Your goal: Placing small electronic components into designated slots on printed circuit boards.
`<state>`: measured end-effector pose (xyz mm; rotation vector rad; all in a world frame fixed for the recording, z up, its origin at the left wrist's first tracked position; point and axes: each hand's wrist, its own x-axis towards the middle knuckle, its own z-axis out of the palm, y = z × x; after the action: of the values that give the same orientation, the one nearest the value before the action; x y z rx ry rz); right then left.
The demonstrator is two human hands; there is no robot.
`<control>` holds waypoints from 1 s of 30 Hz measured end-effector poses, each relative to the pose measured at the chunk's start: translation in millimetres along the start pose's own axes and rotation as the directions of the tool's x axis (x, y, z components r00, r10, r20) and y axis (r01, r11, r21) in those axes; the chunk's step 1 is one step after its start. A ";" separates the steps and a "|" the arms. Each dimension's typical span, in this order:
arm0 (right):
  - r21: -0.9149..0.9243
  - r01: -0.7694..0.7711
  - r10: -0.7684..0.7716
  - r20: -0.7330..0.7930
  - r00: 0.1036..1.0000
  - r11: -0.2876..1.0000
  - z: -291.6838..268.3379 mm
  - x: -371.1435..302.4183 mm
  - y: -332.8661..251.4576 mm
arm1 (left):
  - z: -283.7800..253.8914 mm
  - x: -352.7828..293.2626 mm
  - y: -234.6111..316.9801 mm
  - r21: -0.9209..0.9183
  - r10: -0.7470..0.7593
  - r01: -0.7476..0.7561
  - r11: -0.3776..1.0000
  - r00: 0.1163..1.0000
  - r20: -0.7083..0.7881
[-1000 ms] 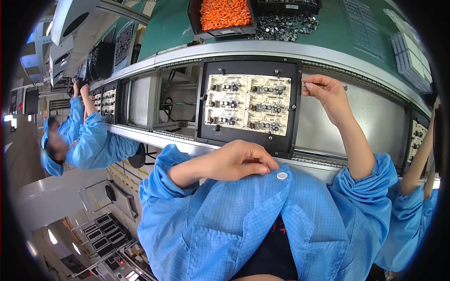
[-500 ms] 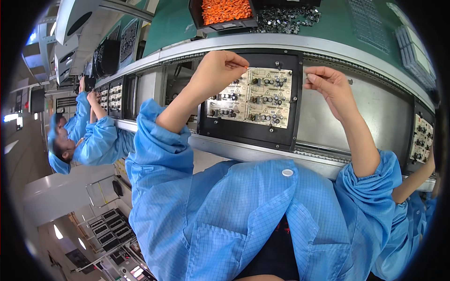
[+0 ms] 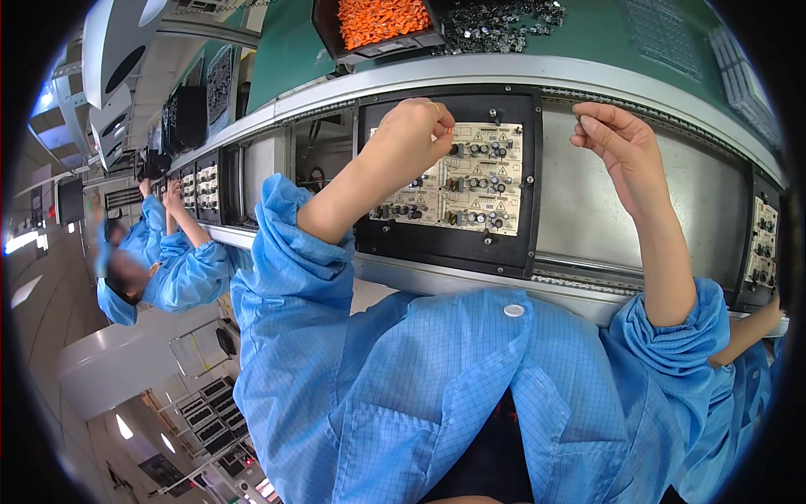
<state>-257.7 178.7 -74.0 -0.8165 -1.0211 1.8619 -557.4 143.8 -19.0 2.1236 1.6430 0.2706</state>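
A panel of cream circuit boards (image 3: 483, 199) lies in a black carrier frame (image 3: 531, 214), set with several small cylindrical capacitors and other parts. Over the panel's upper middle, my left hand (image 3: 409, 134) is closed in a pinch, a bit of a small orange component showing at its fingertips. The hand covers the panel's upper left part. To the right of the frame, above the bare metal of the line, my right hand (image 3: 620, 149) pinches a small dark component (image 3: 578, 123) between thumb and forefinger; its exact kind is too small to tell.
Beyond the rail (image 3: 470, 70), a black bin (image 3: 378, 46) of orange components (image 3: 382, 23) stands on a green bench (image 3: 294, 50), beside a heap of small black-and-silver parts (image 3: 504, 23). Another loaded carrier (image 3: 760, 244) sits at far right. Co-workers in blue (image 3: 180, 273) work at left; another arm reaches in at right.
My left hand has moved slightly right and down over the panel, its fingers curling more. My right hand has shifted right, away from the carrier frame. The view has tilted a little.
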 end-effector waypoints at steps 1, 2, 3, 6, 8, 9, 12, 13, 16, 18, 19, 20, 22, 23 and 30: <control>-0.005 -0.001 0.001 -0.003 1.000 1.000 0.1 0.3 -0.3 | 1.3 0.6 -1.3 0.007 0.009 -0.009 1.000 1.000 -0.004; -0.011 -0.002 0.002 -0.005 1.000 1.000 0.4 0.5 -0.3 | 2.6 1.2 -2.6 0.015 0.018 -0.018 1.000 1.000 -0.008; -0.011 -0.004 0.003 -0.006 1.000 1.000 0.7 0.7 -0.2 | 3.6 1.6 -3.2 0.022 0.027 -0.027 0.999 1.000 -0.012; -0.018 0.011 -0.011 -0.009 1.000 1.000 2.8 1.5 -0.3 | 2.3 3.3 -1.3 0.040 0.011 -0.011 0.999 1.000 0.004; -0.021 0.011 -0.011 -0.014 1.000 1.000 3.6 1.6 0.1 | 1.5 4.0 -0.1 0.049 0.003 -0.004 0.999 1.000 0.010; -0.024 0.011 -0.012 -0.018 1.000 1.000 4.0 1.7 0.4 | 1.3 4.3 0.4 0.057 -0.002 0.001 0.998 1.000 0.016; -0.030 0.015 -0.016 -0.019 1.000 0.999 4.5 3.0 1.6 | 2.6 5.6 -0.8 0.074 -0.013 0.011 0.997 1.000 0.026; -0.032 0.019 -0.019 -0.016 1.000 0.999 4.7 3.7 2.0 | 4.6 6.3 -3.7 0.078 0.019 -0.021 0.997 1.000 0.015; -0.058 0.019 -0.020 -0.011 1.000 0.998 7.6 3.9 2.3 | 6.5 6.4 -6.5 0.087 0.082 -0.080 0.993 0.997 -0.013; -0.104 0.012 -0.014 -0.016 1.000 0.995 10.3 2.8 1.6 | 2.3 7.6 -1.9 0.062 0.001 -0.003 0.998 0.999 0.043; -0.110 0.014 -0.015 -0.009 1.000 0.994 11.4 2.1 1.0 | -1.0 8.4 0.5 0.049 -0.039 0.036 0.998 0.997 0.069; -0.143 0.013 -0.014 -0.006 1.000 0.990 12.1 0.7 -0.2 | -6.1 10.0 2.6 0.045 -0.040 0.038 0.998 0.997 0.059; -0.209 0.009 -0.010 -0.003 1.000 0.978 13.2 -0.8 -1.6 | -20.9 17.2 5.0 -0.005 -0.091 0.092 0.996 0.993 0.070; -0.218 0.008 -0.010 -0.005 1.000 0.976 12.8 -0.5 0.2 | -26.3 23.4 4.4 -0.034 -0.112 0.115 0.993 0.990 0.081; -0.728 0.321 -0.190 0.259 0.947 0.606 52.8 -8.0 -0.7 | -65.1 107.3 -95.2 0.591 0.389 0.141 0.794 0.630 -0.672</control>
<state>-297.6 154.3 -48.1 -0.9259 -1.9917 1.2071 -637.3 279.5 -16.5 2.8672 2.2693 0.9489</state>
